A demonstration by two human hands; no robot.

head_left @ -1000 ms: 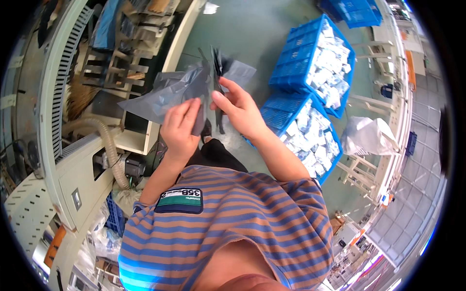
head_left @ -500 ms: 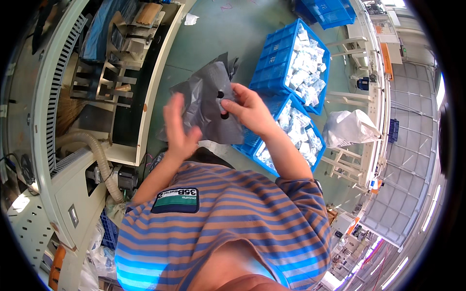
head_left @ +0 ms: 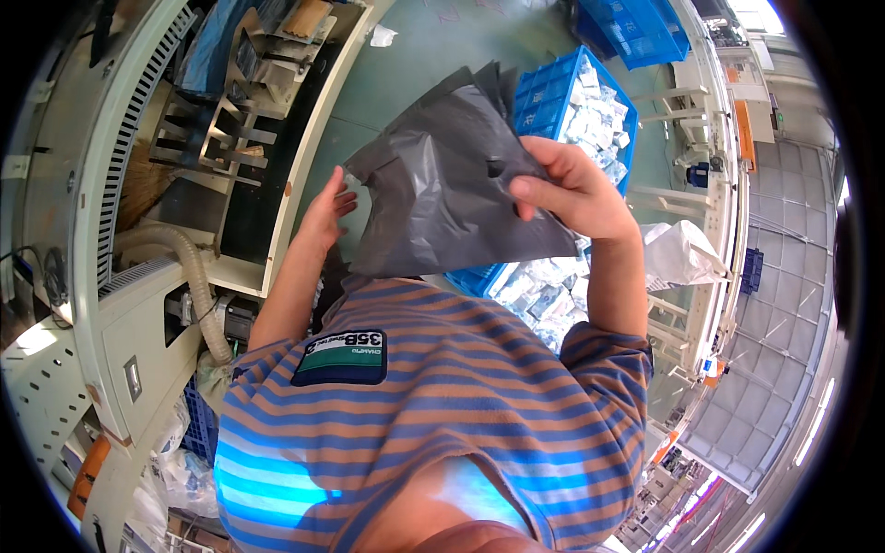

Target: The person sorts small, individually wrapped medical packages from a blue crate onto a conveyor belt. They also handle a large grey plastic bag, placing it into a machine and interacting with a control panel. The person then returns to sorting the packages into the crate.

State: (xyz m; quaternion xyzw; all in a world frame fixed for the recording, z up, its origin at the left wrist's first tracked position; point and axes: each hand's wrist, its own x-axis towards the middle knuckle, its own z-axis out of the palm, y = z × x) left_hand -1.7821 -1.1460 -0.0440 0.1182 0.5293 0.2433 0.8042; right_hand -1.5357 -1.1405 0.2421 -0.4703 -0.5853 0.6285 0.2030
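Observation:
A dark grey plastic bag (head_left: pixel 429 180) hangs flat in front of my chest, creased and shiny, with small holes near its right edge. My right hand (head_left: pixel 576 189) pinches that right edge between thumb and fingers. On the other side, my left hand (head_left: pixel 324 212) is open beside the bag's left edge, its fingers apart and their tips close to the upper left corner. Whether they touch the plastic I cannot tell.
Blue crates (head_left: pixel 544 101) full of small white packets (head_left: pixel 595 111) stand on the floor to the right, partly behind the bag. Further right is a white sack (head_left: pixel 680 253). A cream machine frame (head_left: pixel 304 157) with a ribbed hose (head_left: pixel 189 276) lines the left.
The bag has come up closer and spread wider, covering more of the crates. My right hand moved right with it, while my left hand shifted slightly left, away from the bag's face.

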